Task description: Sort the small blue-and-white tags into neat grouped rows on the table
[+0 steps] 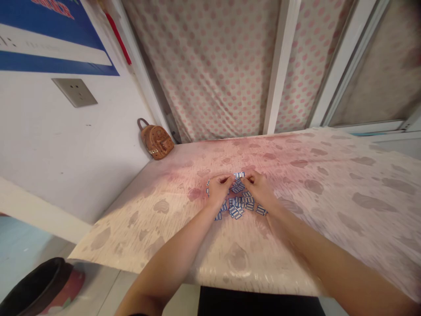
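Both hands are together over a loose pile of small flat pieces (236, 212), white with blue stripes or borders, on the table. My left hand (217, 188) has thumb and fingers pinched at the left edge of one small blue-and-white striped piece (239, 175). At that piece's right edge, my right hand (260, 189) is closed in a pinch too. More of the same pieces lie below and between the hands, some overlapping, and a few show past the left hand's outer side. Print on the pieces is too small to read.
A patterned pinkish cloth (161, 206) covers the table (237, 259). At its back left corner a small brown backpack-shaped bag (158, 141) leans by the wall. Behind hangs a dotted curtain (217, 66). A dark-rimmed bin (42, 285) stands on the floor at lower left.
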`<state>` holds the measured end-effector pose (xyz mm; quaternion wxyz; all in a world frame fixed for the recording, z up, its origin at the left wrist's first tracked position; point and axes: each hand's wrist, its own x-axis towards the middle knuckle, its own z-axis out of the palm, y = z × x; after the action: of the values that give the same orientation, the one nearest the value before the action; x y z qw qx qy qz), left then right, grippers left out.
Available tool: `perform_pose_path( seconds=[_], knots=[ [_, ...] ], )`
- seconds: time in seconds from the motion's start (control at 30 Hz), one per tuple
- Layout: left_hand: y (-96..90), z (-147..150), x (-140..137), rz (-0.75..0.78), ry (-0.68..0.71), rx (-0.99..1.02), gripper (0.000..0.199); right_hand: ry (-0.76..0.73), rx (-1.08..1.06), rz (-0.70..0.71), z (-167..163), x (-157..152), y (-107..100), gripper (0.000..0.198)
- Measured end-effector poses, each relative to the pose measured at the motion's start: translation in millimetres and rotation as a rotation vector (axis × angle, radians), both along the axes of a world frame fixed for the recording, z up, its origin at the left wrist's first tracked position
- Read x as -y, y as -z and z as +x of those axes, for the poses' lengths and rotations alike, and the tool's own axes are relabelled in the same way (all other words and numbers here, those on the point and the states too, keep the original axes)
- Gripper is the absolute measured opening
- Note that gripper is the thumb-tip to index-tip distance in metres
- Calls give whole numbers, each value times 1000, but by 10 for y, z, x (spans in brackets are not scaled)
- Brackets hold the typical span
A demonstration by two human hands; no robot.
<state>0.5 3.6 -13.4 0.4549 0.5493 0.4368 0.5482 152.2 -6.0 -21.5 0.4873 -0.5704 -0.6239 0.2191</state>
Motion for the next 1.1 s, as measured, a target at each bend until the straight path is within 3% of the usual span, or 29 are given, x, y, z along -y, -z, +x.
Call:
perform_pose_path(
  seconds=[0.17,0.33,0.63,0.77,0.93,1.1],
  knots=[
    [-8,-19,-23,-6,-16,0,20,11,18,24,29,14,-17,18],
    [-9,-55,-35,-5,-12,-19,23,-75,184,94,44,99,-130,53],
    [-11,-44,-10,-15,8,10,24,-106,287,182,28,140,-178,35],
    [-13,-48,-13,-6,10,4,25,-97,176,151,20,107,-140,33],
    [-48,-60,-9,28,-13,-43,22,-155,-126,-16,21,50,-107,23],
    [-69,-46,16,30,49,-17,22,-208,-204,-15,51,8,-117,29]
  ],
)
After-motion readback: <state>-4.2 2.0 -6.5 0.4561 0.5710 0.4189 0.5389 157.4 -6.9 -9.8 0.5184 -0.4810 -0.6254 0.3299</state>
